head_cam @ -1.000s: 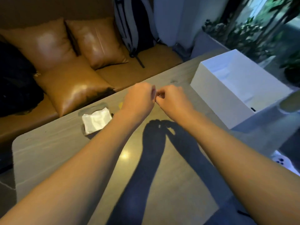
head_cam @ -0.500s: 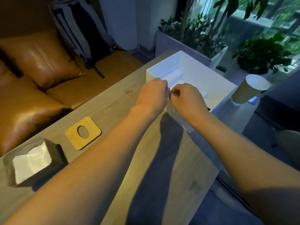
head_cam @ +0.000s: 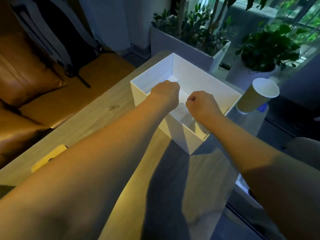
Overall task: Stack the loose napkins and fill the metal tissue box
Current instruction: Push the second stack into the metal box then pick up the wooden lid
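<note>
A tan cutout board [head_cam: 49, 157] lay at the tabletop's [head_cam: 97, 116] left edge. The left hand [head_cam: 165, 93] hung curled over the open white box [head_cam: 188, 137], with white napkins [head_cam: 183, 97] inside. The right hand's [head_cam: 201, 103] grip was curled too; contents unclear. A paper cup [head_cam: 256, 96] stood just right of the box.

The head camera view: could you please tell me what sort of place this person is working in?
Probably a café or lounge seating area. A wooden table stands beside a tan leather bench seat with cushions, a paper cup sits on the table's far edge, and potted plants line a window.
</note>
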